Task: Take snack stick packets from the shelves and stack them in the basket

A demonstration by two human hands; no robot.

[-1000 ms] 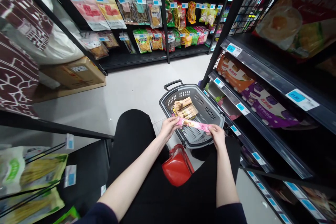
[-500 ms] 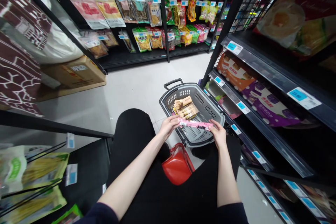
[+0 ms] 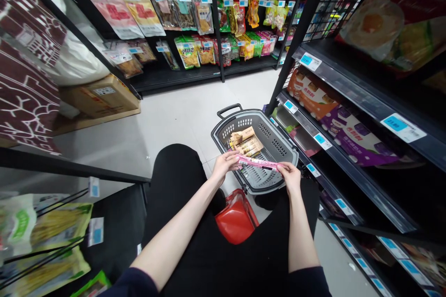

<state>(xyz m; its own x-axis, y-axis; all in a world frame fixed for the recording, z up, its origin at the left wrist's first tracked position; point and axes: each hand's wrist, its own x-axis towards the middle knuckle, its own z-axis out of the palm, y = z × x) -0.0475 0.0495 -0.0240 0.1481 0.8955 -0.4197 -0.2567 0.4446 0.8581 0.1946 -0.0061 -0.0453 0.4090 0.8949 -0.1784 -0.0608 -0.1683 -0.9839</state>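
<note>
Since a second ago the pink snack packet [image 3: 258, 163] had turned from face-up to nearly edge-on, and both hands had lifted slightly. Bare tiled floor [image 3: 181, 111] lay open ahead and to the left; the dark shelf unit [image 3: 348, 148] crowded in close on the right. The grey shopping basket [image 3: 223, 141] sat on the floor just ahead, tan packets [image 3: 245, 141] inside, a red stool [image 3: 237, 220] under the knees. The left hand [image 3: 226, 164] pinched one end of the packet, the right hand [image 3: 290, 175] the other, above the basket's near rim.

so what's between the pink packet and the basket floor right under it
Nothing. In the head view the pink packet hangs over bare basket grid, held by left hand and right hand.
</note>
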